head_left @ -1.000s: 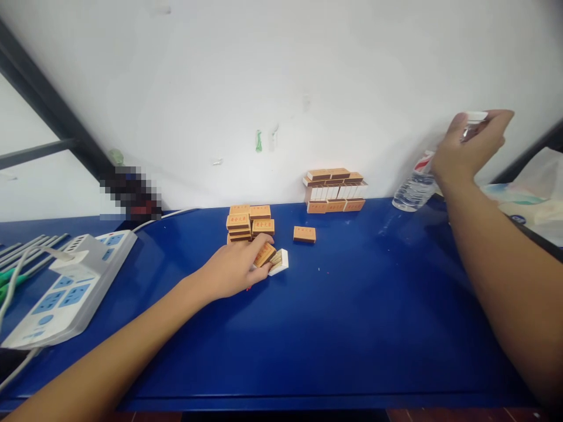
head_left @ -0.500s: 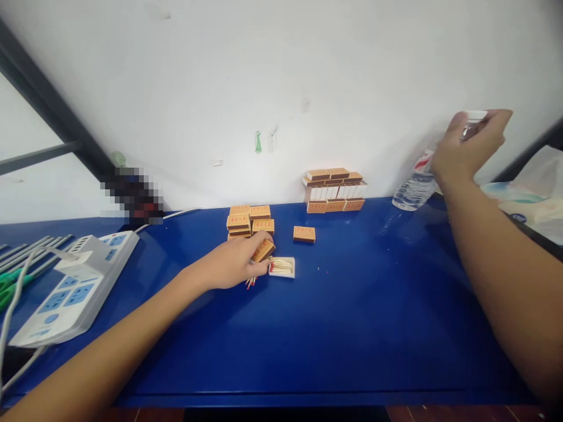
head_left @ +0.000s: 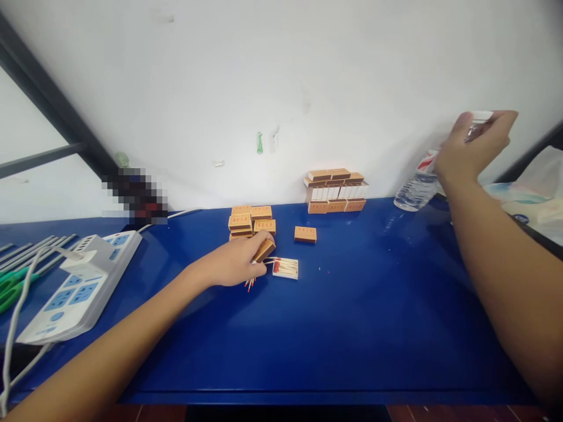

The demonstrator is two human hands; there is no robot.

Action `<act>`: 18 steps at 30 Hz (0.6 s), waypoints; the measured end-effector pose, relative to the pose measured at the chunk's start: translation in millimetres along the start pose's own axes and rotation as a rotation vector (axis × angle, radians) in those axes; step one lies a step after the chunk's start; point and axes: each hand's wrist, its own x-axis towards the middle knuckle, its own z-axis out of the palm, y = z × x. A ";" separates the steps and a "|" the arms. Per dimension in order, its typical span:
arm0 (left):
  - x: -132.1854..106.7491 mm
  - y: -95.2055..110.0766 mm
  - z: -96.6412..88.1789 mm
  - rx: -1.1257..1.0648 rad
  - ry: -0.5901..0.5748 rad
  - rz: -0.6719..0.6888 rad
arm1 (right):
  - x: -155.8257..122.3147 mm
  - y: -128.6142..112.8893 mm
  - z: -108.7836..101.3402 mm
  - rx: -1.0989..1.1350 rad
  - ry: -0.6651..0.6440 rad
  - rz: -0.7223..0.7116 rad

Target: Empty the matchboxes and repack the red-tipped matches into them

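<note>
My left hand is closed on an orange-brown matchbox, tilted in its fingers. Just to the right lies an open white matchbox tray with red-tipped matches in it. A few loose matches poke out on the table below my left palm. Behind that hand is a small stack of matchboxes, partly covered by my fingers. One single matchbox lies flat farther right. My right hand wraps around the top of a clear water bottle with a white cap; the bottle's base meets the table.
A larger structure of stacked matchboxes stands against the wall. On the left are a white power strip with cables, green-handled scissors and grey rods. Plastic packaging lies at the far right. The blue table ends near me.
The matchbox tray sits slightly farther right, and more of its match heads show beside my left fingers. My right hand keeps its hold on the bottle. The view has shifted a little.
</note>
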 end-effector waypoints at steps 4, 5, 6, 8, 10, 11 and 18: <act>-2.1 -3.5 -3.0 -0.097 -0.011 0.010 | -0.2 -3.5 -2.0 0.011 -0.011 0.043; -2.8 -4.5 -5.4 -0.140 -0.020 0.012 | -0.3 -4.3 -2.8 0.017 -0.014 0.046; -3.5 -5.5 -8.3 -0.183 -0.024 0.018 | -0.5 -5.0 -3.6 0.021 -0.019 0.048; -5.0 -7.0 -14.4 -0.275 -0.012 0.027 | -0.8 -6.5 -5.3 0.020 -0.027 0.046; -6.3 -7.9 -18.6 -0.431 -0.005 0.007 | -1.2 -7.6 -6.7 0.012 -0.032 0.040; -6.9 -8.2 -19.3 -0.547 -0.018 -0.011 | -1.3 -7.9 -7.2 0.005 -0.028 0.037; -8.9 -12.8 -7.5 -1.241 -0.164 0.051 | -2.4 -7.4 -4.3 -0.027 -0.012 0.004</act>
